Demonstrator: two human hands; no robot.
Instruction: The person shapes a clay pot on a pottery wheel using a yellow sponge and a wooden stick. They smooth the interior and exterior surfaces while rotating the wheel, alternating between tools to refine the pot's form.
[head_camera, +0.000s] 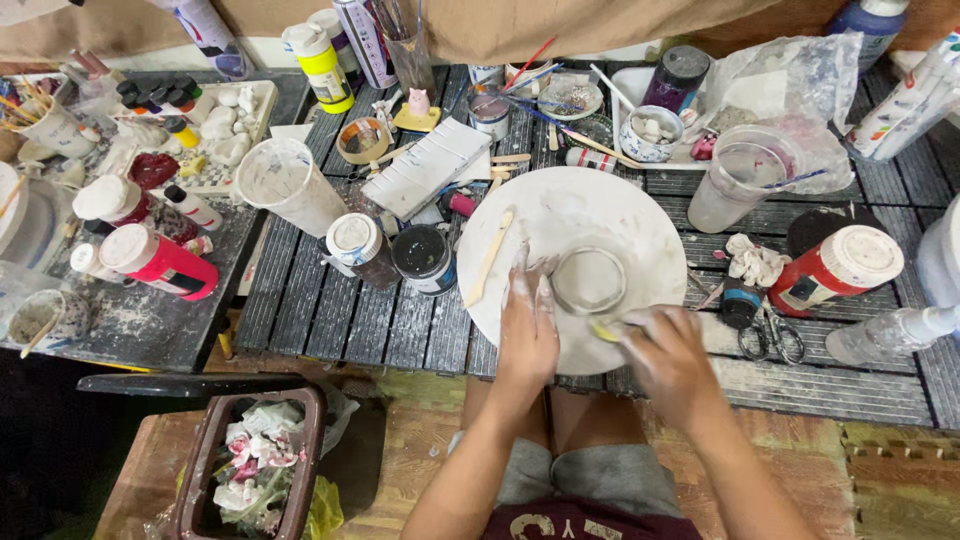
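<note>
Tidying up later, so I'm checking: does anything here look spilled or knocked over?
Yes: a red bottle right of the round white board and another red bottle at the left lie on their sides. Nothing visibly leaks.

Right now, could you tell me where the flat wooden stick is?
The wooden stick lies on the left part of the round white board, just left of the left hand.

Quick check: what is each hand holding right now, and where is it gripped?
The right hand pinches a small yellow sponge at its near end. The left hand holds nothing; its fingertips rest on the round white board beside the clay ring.
</note>
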